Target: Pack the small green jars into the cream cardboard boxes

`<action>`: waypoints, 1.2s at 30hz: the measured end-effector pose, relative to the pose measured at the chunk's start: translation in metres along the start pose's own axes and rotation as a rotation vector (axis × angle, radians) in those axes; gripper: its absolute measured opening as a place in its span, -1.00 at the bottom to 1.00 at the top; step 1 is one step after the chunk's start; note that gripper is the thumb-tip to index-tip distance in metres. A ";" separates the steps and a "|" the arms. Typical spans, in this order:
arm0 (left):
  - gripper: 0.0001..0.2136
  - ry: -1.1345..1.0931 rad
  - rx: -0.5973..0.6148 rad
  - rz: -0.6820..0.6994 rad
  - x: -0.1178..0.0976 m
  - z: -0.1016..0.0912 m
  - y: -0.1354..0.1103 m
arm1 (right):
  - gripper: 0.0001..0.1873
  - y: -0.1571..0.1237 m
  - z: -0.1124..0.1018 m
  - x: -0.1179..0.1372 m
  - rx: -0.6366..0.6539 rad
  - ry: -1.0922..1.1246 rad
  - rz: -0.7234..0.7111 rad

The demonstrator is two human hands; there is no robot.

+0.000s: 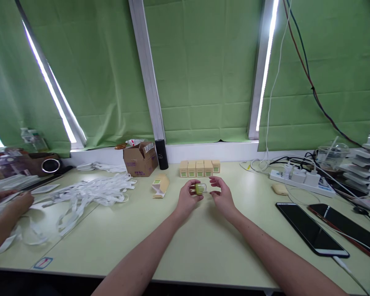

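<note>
My left hand (188, 196) grips a small jar (200, 189), green at its left end and clear at the right. The jar lies on its side between thumb and fingers, above the table. Just right of it, my right hand (222, 196) is held with thumb and fingers apart and nothing between them. Left of my hands an opened small carton (160, 186) lies on the table with its flaps out. Behind my hands several small tan boxes (196, 169) with green labels stand close together in a row.
A brown cardboard box (140, 159) and a black cylinder (161, 154) stand at the back. White straps (101, 191) lie to the left, near another person's hands (18, 201). To the right are a power strip (302, 183), cables and two phones, one a white-edged phone (311, 230).
</note>
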State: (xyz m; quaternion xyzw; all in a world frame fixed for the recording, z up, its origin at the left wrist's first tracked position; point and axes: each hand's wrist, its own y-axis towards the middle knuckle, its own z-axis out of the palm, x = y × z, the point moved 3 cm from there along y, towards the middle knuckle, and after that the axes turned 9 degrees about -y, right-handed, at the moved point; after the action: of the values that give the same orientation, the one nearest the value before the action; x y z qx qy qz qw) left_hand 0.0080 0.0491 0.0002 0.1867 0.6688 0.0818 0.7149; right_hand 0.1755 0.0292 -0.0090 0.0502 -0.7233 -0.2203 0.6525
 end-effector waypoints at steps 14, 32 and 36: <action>-0.59 0.662 0.082 0.163 0.003 -0.003 -0.007 | -0.61 0.005 -0.005 -0.017 -0.031 -0.112 0.051; -0.55 0.867 0.148 -0.025 0.006 -0.003 -0.004 | -0.63 0.006 -0.003 -0.026 -0.034 -0.221 -0.023; -0.57 0.887 0.013 -0.008 -0.001 -0.012 0.001 | -0.64 0.006 -0.003 -0.027 -0.039 -0.219 -0.041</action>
State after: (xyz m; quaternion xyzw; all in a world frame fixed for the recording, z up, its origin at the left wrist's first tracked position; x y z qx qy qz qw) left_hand -0.0038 0.0513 0.0009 0.1354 0.9121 0.1470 0.3580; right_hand 0.1835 0.0437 -0.0315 0.0277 -0.7845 -0.2519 0.5659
